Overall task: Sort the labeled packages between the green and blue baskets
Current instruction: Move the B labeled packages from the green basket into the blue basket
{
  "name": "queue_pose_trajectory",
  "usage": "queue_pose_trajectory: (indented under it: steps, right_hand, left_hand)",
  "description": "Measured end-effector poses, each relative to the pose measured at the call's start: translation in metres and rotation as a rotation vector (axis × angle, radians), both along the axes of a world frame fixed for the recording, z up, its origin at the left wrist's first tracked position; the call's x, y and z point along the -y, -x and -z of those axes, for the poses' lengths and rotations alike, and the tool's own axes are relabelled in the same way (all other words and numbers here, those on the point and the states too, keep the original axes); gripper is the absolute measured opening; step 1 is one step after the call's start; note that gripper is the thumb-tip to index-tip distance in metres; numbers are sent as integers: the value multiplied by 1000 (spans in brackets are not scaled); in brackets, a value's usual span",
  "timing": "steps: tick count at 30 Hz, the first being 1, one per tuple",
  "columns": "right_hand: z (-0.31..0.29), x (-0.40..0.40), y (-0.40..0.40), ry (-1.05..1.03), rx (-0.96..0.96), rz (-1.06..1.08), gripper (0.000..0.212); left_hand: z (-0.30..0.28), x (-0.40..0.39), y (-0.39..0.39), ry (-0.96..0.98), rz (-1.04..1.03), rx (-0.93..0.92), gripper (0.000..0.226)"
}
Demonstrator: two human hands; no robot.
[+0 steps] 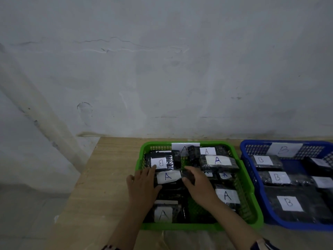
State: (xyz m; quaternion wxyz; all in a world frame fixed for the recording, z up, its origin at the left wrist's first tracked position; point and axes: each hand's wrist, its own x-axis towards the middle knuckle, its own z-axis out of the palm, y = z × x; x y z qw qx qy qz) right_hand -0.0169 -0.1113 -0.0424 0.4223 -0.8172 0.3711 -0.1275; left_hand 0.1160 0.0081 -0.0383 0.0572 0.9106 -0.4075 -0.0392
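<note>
In the head view, a green plastic basket (246, 177) sits at lower centre of the frame on a pale wooden tabletop (111, 177), with a blue plastic basket (252, 170) just beside it at the lower right edge. Each has a white paper tag on its far wall: an A tag (183, 147) on the green one, a B tag (284, 149) on the blue one. The green basket holds black plastic-wrapped packages with white labels; six labels read A, and one package marked B (161, 163) lies at its upper left corner. The blue basket shows three packages with readable B labels (289, 202) and two more white labels at the right edge, too blurred to read. Both hands reach into the green basket. The left hand (142, 184) lies with fingers spread over the left end of an A-labelled package (168, 176), thumb pressed against it. The right hand (198, 183) curls its fingers around the dark right end of that same package.
</note>
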Motion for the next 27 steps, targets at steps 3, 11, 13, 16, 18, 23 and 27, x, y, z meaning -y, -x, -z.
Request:
queue_pose_trajectory:
  steps: [3,11,13,16,18,23,27]
  right_hand:
    - [3,2,-7,-96,-44,-70,44]
    - [-8,15,1,-238,-4,-83,15]
    - [-12,20,13,-231,28,-34,13]
    - [-20,24,31,-177,75,32,20]
    - [-24,25,43,-132,61,37,18]
    - [-30,24,67,-39,-39,48,16]
    - [-32,24,83,48,-62,124,10]
  left_hand:
    - [3,5,-2,-36,50,13,51]
    - [-1,-5,2,165,122,-72,46]
    - [1,-8,6,198,99,-118,55]
    - [1,-12,12,241,68,-153,55]
    - [2,-13,17,218,79,-162,48]
    - [8,-10,40,161,170,-212,36]
    - [11,-2,57,111,247,-225,31]
